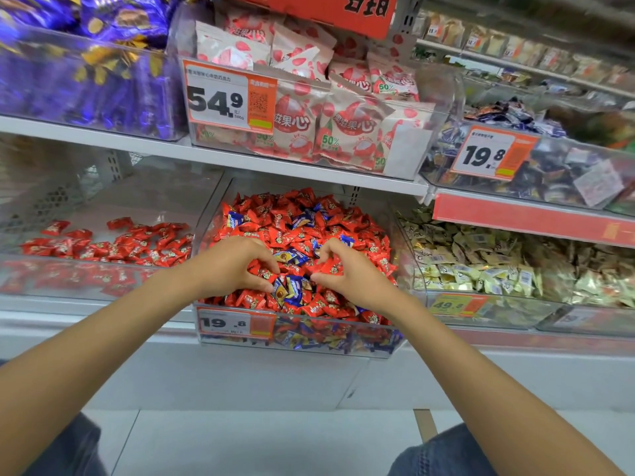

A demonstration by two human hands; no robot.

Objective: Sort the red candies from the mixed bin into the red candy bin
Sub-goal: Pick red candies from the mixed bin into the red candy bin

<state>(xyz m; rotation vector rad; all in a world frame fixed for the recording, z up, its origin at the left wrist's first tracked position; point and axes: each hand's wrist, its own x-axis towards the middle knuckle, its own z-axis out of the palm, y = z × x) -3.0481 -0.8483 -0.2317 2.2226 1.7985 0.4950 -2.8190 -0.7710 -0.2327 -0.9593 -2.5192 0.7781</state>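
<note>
Pinching red candies (331, 268) in the mixed bin (299, 343), left hand (231, 266), right hand (354, 274); fingers (252, 247) curled, tips buried.

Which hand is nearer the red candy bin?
Left. The left hand grips red candies in the mixed bin, close to the side next to the red candy bin; the right hand pinches a red candy farther right in that bin.

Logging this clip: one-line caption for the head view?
In the mixed bin, left hand and right hand grip red candies; red bin sits left.
</note>
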